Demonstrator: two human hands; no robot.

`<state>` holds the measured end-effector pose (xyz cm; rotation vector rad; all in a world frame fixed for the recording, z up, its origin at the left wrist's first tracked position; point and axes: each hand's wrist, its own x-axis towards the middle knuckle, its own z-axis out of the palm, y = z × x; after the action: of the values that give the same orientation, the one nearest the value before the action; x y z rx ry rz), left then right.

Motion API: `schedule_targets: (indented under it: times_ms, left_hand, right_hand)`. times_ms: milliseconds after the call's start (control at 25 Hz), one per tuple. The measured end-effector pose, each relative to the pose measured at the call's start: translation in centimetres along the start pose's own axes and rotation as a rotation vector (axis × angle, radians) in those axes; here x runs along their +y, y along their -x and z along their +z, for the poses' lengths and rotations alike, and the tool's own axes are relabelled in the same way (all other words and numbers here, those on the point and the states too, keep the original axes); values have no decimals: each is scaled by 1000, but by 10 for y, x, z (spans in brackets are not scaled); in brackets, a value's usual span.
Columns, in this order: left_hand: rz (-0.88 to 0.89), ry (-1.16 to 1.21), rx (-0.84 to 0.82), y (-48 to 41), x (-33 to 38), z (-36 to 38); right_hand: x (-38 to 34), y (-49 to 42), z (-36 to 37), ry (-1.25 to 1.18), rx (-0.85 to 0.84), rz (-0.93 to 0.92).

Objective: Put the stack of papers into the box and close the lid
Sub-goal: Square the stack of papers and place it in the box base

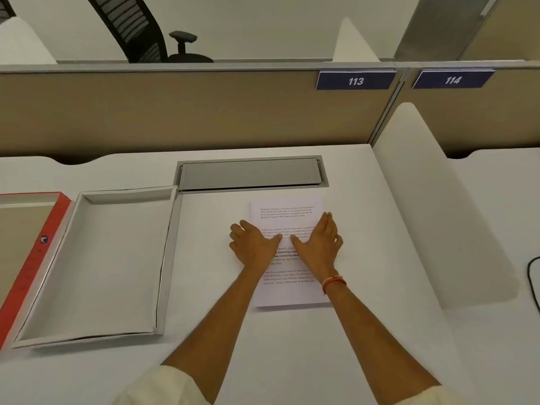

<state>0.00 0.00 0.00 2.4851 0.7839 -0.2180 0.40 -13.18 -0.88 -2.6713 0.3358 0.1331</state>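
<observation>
A stack of white printed papers (287,292) lies flat on the white desk, right of centre. My left hand (252,244) rests at the stack's left edge, fingers spread, thumb on the top sheet. My right hand (320,242) lies flat on the right side of the stack, thumb pointing inward near the left thumb. Neither hand grips anything. To the left sits the open white box (99,267), shallow and empty. Its red-edged lid (35,252) lies flipped open at the far left, partly cut off by the frame.
A grey metal cable hatch (249,173) is set into the desk behind the papers. A beige partition (175,112) with number plates runs along the back. A white side divider (432,206) stands to the right, and a black cable (533,276) shows at the right edge.
</observation>
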Motion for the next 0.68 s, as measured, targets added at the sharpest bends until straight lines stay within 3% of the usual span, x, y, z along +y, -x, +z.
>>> schedule_targets:
  times_ms: [160, 320, 680]
  left_hand:
    - [-170, 23, -116, -4, 6, -6]
    - [-236, 70, -206, -6, 5, -7]
    - [-272, 45, -322, -24, 18, -11]
  right_hand:
    - [2, -8, -8, -40, -80, 296]
    - [8, -19, -15, -143, -161, 424]
    - [14, -34, -24, -213, -286, 430]
